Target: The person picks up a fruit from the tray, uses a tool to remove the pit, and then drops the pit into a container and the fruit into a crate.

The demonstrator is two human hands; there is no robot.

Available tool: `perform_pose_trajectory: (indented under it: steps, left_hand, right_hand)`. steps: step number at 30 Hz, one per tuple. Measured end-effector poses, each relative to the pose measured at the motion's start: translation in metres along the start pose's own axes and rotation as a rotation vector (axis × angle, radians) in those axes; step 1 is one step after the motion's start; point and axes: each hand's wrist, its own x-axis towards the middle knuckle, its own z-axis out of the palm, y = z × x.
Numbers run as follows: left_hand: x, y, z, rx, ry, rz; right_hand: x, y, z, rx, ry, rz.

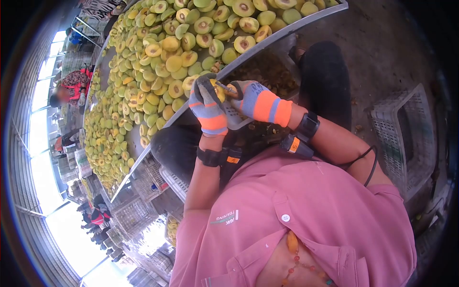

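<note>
My left hand, in a grey, orange and blue glove, is closed around a yellow-green fruit piece at the table's near edge. My right hand, gloved alike, is closed on a small metal tool whose tip touches the fruit piece. Both hands almost meet, and fingers partly hide the fruit and the tool's handle. Many halved yellow-green fruits, several with brown stones showing, cover the metal-edged table beyond my hands.
A white plastic crate stands on the floor at the right. More crates are stacked at lower left. Across the table is a person in pink and black; other people are farther off. My knees are under the table edge.
</note>
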Motion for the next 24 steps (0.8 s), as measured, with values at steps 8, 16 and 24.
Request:
perform_pose_trajectory:
  steps: [8,16,24]
  left_hand:
    - [0.006,-0.009,0.001,0.223,-0.029,0.154]
    - [0.021,0.006,-0.02,0.638,-0.269,0.675]
    - [0.017,0.009,-0.019,0.616,-0.279,0.642]
  right_hand:
    - [0.002,0.006,0.012,0.229,-0.088,0.032]
    - [-0.002,0.002,0.002,0.325,-0.292,0.123]
    - [-0.008,-0.002,0.004,0.354,-0.259,0.129]
